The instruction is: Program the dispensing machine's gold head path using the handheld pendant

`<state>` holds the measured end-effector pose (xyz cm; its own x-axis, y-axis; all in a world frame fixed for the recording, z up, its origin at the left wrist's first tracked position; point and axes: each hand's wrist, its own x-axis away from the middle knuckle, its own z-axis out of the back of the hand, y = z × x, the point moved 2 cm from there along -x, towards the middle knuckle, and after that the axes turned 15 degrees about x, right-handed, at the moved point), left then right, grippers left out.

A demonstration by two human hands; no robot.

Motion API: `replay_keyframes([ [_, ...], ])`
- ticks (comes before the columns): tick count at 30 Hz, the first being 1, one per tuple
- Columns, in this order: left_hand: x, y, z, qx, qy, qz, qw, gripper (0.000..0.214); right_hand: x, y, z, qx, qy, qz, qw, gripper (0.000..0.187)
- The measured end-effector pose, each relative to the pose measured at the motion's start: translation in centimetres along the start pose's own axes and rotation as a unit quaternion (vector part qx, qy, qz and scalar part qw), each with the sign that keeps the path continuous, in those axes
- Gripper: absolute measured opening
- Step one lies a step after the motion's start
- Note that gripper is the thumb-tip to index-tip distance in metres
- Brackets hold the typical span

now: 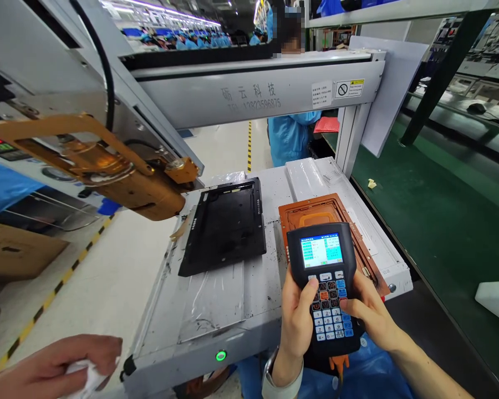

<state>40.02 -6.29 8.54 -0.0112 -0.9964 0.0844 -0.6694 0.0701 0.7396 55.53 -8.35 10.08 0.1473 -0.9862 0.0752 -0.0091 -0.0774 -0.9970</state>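
Note:
Both my hands hold a black teach pendant (322, 343) with a lit screen, its keypad facing up at me. My left hand (297, 310) wraps the pendant's left side, its thumb over the upper left keys. On the other side, my right hand (368, 305) grips the edge, with the thumb on a key at the right of the keypad. An orange cable (339, 363) comes out at the pendant's bottom. Behind the pendant, partly covered by it, lies an orange-brown fixture plate (307, 208). A black tray-like fixture (228, 224) lies on the machine bed to the left.
Another person's hand (83, 360) holds a crumpled white tissue at lower left. A brass-coloured machine head (149, 194) overhangs the bed (258, 296) from the left. A gantry beam (249, 91) crosses behind. A green button (220, 356) glows on the front edge. A person in blue (289, 136) is beyond.

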Motion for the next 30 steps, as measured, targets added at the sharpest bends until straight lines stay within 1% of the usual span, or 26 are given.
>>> replay_keyframes([
  [6, -0.07, 0.07, -0.22, -0.002, 0.004, 0.001, 1.000, 0.052, 0.07, 0.36, 0.07, -0.012, 0.006, -0.003, 1.000, 0.042],
  [16, -0.08, 0.06, -0.23, -0.015, 0.015, -0.005, 1.000, 0.054, 0.02, 0.59, 0.08, -0.012, -0.011, 0.007, 1.000, 0.044],
  [19, -0.13, 0.18, -0.24, -0.021, 0.018, -0.006, 1.000, 0.049, 0.09, 0.61, 0.05, -0.007, -0.010, 0.008, 1.000, 0.044],
  [25, -0.13, 0.53, -0.45, -0.015, 0.013, 0.002, 1.000, 0.033, 0.07, 0.72, 0.11, -0.011, -0.006, -0.001, 1.000, 0.045],
  [28, -0.17, 0.61, -0.68, -0.018, 0.014, 0.000, 1.000, 0.032, 0.08, 0.68, 0.10, -0.007, -0.006, -0.002, 1.000, 0.043],
  [30, -0.21, 0.56, -0.77, -0.022, 0.016, -0.001, 1.000, 0.037, 0.09, 0.65, 0.10, -0.003, -0.006, -0.003, 1.000, 0.043],
])
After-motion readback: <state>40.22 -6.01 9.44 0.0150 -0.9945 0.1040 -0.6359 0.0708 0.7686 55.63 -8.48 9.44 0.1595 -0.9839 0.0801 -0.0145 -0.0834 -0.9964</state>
